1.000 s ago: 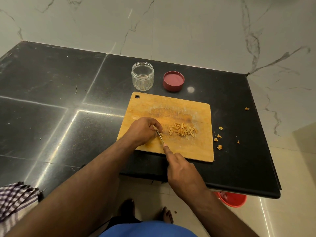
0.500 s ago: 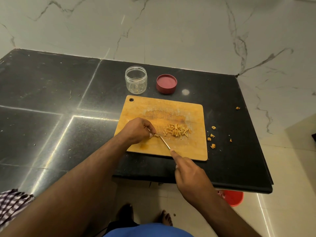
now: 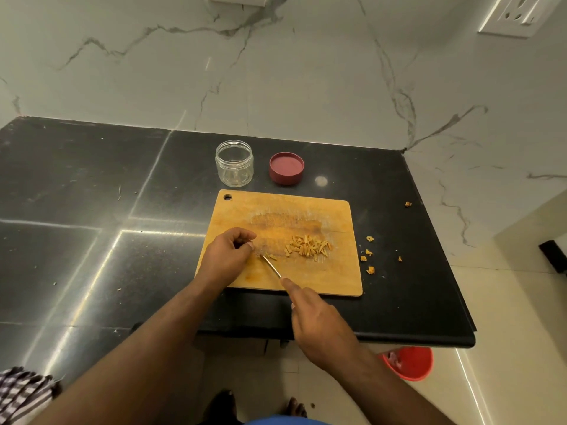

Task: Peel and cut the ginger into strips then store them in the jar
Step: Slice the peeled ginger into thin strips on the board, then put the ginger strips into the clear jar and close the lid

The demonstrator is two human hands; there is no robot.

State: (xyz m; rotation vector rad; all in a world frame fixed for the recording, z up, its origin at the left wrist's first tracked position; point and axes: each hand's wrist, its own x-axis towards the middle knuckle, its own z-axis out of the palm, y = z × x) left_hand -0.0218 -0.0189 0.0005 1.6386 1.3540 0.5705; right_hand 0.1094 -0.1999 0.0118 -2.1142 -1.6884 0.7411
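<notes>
The right hand [image 3: 319, 320] grips a knife [image 3: 271, 266] whose tip lies on the cutting board [image 3: 337, 277], while the left hand [image 3: 228, 256], fingers curled, seems to pinch a last ginger bit. A pile of ginger strips [image 3: 308, 246] lies mid-board, so cutting looks nearly done. The jar [image 3: 234, 163] stands unfilled behind the board, its lid [image 3: 286, 168] off beside it on the surface [image 3: 92, 194]; storing remains.

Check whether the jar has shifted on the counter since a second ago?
No. The jar stands just beyond the cutting board's far-left corner, left of the red lid, exactly as before; only the camera moved.
</notes>
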